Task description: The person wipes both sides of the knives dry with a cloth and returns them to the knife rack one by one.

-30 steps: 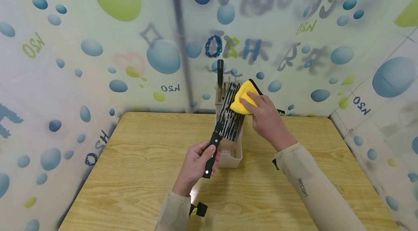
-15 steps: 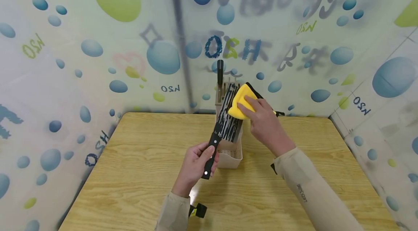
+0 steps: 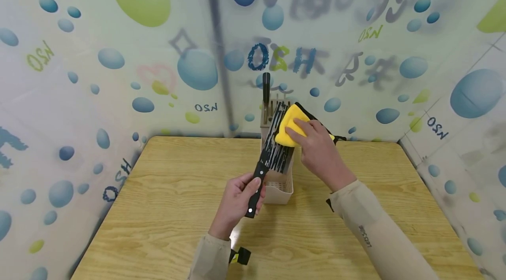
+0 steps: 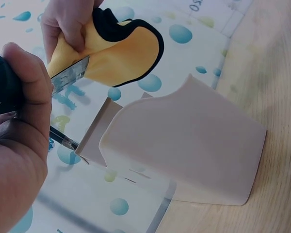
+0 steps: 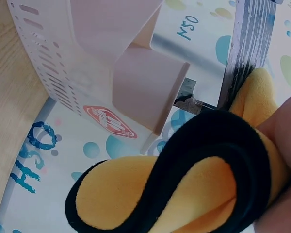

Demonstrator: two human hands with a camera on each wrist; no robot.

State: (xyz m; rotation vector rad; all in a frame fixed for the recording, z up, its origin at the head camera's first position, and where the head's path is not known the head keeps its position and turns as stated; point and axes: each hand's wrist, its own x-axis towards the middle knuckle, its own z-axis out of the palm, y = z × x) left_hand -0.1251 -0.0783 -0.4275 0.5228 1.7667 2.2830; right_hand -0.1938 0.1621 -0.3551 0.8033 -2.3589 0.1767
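Note:
My left hand (image 3: 235, 201) grips the black riveted handle of a kitchen knife (image 3: 272, 152). Its broad blade slants up and away, patterned with dark and bright streaks. A folded yellow cloth (image 3: 290, 126) with black edging lies against the blade's upper right part, and my right hand (image 3: 322, 148) pinches it there. In the left wrist view the cloth (image 4: 131, 56) wraps round the far part of the blade (image 4: 70, 75). The right wrist view shows the streaked blade (image 5: 247, 43) meeting the cloth (image 5: 208, 194); the blade's tip is hidden.
Below and behind the blade, a beige knife holder (image 3: 278, 194) with a perforated tray stands on the wooden table (image 3: 170, 192). Another black-handled tool (image 3: 266, 87) stands upright in its slotted back. A patterned wall (image 3: 158, 113) rises directly behind the table.
My right hand and the cloth have slid a little down and left along the blade, towards the handle. My left hand and the knife have stayed almost still.

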